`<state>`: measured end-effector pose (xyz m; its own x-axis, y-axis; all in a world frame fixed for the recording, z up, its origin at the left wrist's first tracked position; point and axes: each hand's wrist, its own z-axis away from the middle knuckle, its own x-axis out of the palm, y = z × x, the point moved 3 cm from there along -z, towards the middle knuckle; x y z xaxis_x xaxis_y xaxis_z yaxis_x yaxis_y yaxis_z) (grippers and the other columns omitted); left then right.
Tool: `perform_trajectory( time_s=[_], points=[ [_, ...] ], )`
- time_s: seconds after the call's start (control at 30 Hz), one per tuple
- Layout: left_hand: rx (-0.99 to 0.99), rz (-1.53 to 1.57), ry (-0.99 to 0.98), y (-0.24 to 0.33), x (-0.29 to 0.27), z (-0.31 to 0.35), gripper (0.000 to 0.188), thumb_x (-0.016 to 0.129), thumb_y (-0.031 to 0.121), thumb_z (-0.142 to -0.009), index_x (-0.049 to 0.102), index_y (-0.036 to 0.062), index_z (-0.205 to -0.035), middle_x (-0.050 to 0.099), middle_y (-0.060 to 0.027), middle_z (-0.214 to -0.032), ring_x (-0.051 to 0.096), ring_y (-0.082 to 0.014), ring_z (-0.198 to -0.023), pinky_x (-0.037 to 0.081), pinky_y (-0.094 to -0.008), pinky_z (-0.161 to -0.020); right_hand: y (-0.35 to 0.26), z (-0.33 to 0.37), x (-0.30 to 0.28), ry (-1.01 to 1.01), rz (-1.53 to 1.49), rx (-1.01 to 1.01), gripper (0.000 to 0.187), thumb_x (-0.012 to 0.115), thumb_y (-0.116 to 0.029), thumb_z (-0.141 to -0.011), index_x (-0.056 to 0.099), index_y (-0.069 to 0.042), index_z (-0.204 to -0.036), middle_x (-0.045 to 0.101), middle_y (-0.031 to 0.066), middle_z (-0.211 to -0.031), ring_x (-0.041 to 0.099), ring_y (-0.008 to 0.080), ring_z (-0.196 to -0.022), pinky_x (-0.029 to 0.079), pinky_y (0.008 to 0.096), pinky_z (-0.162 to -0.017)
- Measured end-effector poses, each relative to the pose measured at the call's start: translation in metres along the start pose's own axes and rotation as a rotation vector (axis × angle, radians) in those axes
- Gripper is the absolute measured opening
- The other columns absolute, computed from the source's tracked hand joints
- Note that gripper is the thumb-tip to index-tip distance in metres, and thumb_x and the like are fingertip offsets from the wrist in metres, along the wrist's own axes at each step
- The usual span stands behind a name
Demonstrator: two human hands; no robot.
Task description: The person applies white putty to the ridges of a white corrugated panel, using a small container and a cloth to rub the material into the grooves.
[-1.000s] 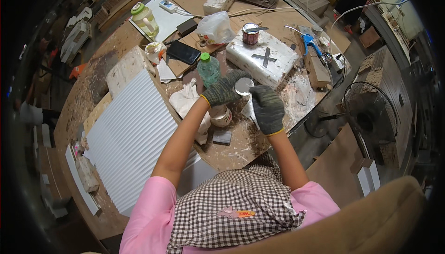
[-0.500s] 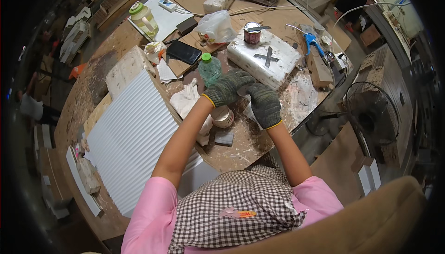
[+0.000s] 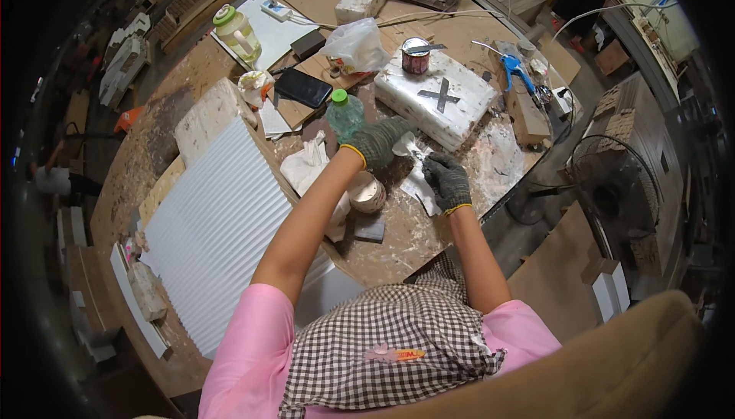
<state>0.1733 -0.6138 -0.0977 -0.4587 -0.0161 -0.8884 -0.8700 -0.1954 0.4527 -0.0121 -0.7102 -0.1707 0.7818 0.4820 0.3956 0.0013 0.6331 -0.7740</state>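
Both my hands wear dark grey knit gloves with yellow cuffs. My left hand (image 3: 377, 143) is closed, its fingertips at a crumpled white scrap of paper or plastic (image 3: 408, 145). My right hand (image 3: 447, 182) lies just right of it, fingers curled by the dark-smeared part of a white sheet (image 3: 417, 184). What its fingers grip, if anything, is hidden. Close to my left wrist stand a round whitish tub (image 3: 367, 192) and a green-capped bottle (image 3: 346, 115). A small grey block (image 3: 370, 228) lies nearer me, and a white cloth (image 3: 305, 163) is bunched to the left.
A white wrapped block (image 3: 398, 101) bears a tin (image 3: 416, 57) and crossed dark strips (image 3: 440, 95). White corrugated panels (image 3: 218, 228) lean at left. A phone (image 3: 303, 87), plastic bag (image 3: 356, 45) and blue-handled tool (image 3: 517, 72) lie farther off. A fan (image 3: 612, 189) stands at right.
My hands have drawn apart: the right one moved slightly nearer me, the left a little to the right. The crumpled white scrap and smeared sheet now show between them.
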Motion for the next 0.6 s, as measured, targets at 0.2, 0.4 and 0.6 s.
perform_trajectory(
  time_s=[0.2,0.4,0.6],
  points=[
    [-0.163,-0.019,-0.243,0.005,-0.015,0.006,0.076,0.070,0.038,-0.083,0.040,0.0111,-0.147,0.045,-0.0180,-0.149,0.048,-0.0335,-0.134,0.040,-0.0409,-0.112,-0.012,0.016,-0.032,0.001,-0.023,0.024,0.021,0.072,-0.001,-0.086,0.068,-0.003,-0.107,0.071,0.0070,-0.092,0.066,0.0155,-0.076,0.056,0.0265,-0.066],
    [0.046,-0.140,0.205,0.046,-0.024,0.031,0.058,0.064,0.010,-0.083,0.049,0.0095,-0.139,0.059,-0.0227,-0.130,0.061,-0.0381,-0.115,0.047,-0.0450,-0.101,-0.035,0.062,-0.074,0.069,-0.005,-0.011,0.024,0.070,-0.002,-0.089,0.066,-0.001,-0.112,0.070,0.0061,-0.092,0.065,0.0133,-0.074,0.056,0.0239,-0.063],
    [0.037,0.013,-0.066,0.129,0.054,0.053,0.048,0.062,0.010,-0.084,0.055,0.0055,-0.131,0.060,-0.0206,-0.129,0.058,-0.0344,-0.119,0.045,-0.0425,-0.104,-0.038,0.095,-0.116,0.144,-0.001,-0.013,0.029,0.069,-0.002,-0.090,0.063,0.001,-0.118,0.068,0.0069,-0.090,0.064,0.0132,-0.072,0.055,0.0235,-0.060]
  ],
)
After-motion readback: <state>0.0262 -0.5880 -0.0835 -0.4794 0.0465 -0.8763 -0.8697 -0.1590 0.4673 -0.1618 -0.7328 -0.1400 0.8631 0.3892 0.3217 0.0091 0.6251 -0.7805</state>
